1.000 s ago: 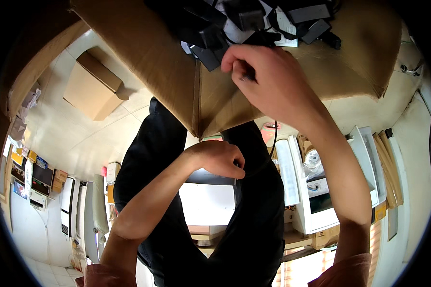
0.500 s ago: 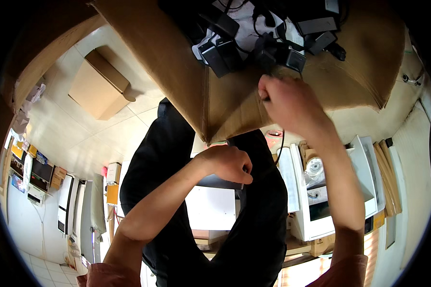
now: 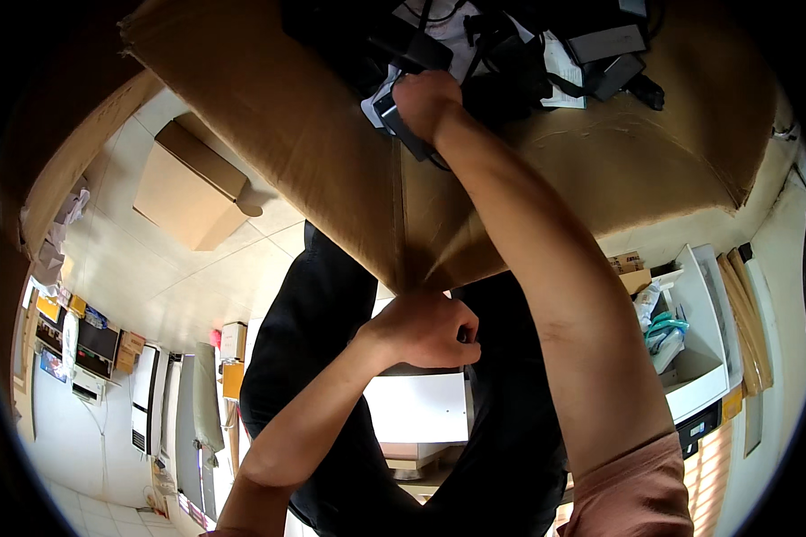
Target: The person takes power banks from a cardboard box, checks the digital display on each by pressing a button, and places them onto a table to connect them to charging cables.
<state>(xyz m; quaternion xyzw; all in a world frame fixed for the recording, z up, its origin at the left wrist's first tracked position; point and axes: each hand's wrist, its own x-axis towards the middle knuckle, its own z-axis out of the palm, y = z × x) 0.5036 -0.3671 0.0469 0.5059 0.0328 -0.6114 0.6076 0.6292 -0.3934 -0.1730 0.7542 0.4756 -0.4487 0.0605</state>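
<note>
My left hand (image 3: 419, 331) is closed, knuckles up, between my knees just below the box's near corner. A dark edge shows beneath it, and what it grips is mostly hidden. My right hand (image 3: 428, 106) reaches over the near wall into a large cardboard box (image 3: 331, 179), down on a pile of black power adapters and cables. It touches a black adapter (image 3: 403, 130); its fingers are curled out of sight, so its hold cannot be made out. Grey-black adapters (image 3: 607, 43) lie further right in the pile, with white paper (image 3: 560, 72) among them.
A smaller open carton (image 3: 188, 192) stands on the tiled floor at the left. Below my hands, a white panel (image 3: 418, 407) shows between my dark-trousered legs (image 3: 304, 358). An open white drawer (image 3: 694, 367) with bagged items is at the right.
My right hand has moved left and farther into the box, onto the adapters. The thin cable that hung below it is out of sight. My left hand stays closed near the box corner.
</note>
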